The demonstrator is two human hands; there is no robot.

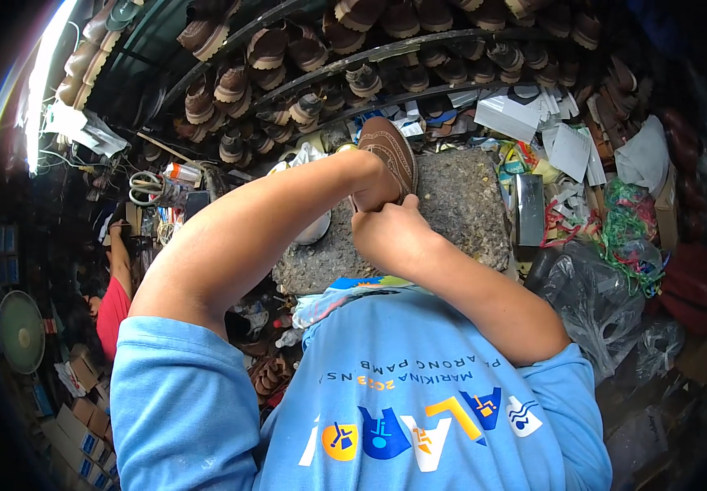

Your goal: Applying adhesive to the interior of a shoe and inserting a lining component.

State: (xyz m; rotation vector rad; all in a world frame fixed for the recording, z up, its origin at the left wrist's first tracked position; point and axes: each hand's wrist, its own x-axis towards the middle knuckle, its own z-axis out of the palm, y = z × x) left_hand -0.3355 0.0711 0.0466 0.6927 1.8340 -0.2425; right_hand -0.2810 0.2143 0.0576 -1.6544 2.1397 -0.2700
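Note:
A brown brogue shoe (392, 149), with punched trim and a pale welt line, points its toe away from me above a rough grey stone block (472, 204). My left hand (376, 182) wraps over the shoe's left side and opening, its fingers mostly hidden. At the near end of the shoe, my right hand (396, 233) is closed, with curled fingers and the thumb against the shoe's edge. Whether a small tool is inside that grip cannot be seen. Partly behind my left forearm, a pale round container (314, 229) rests on the block.
Racks of brown shoes (304, 49) curve across the back. White boxes and papers (509, 114) lie beyond the block. A metallic box (529, 210), tangled coloured strips (627, 221) and a clear plastic bag (591, 295) crowd the right. Far left, another person's red sleeve (113, 315) shows near a fan (22, 331).

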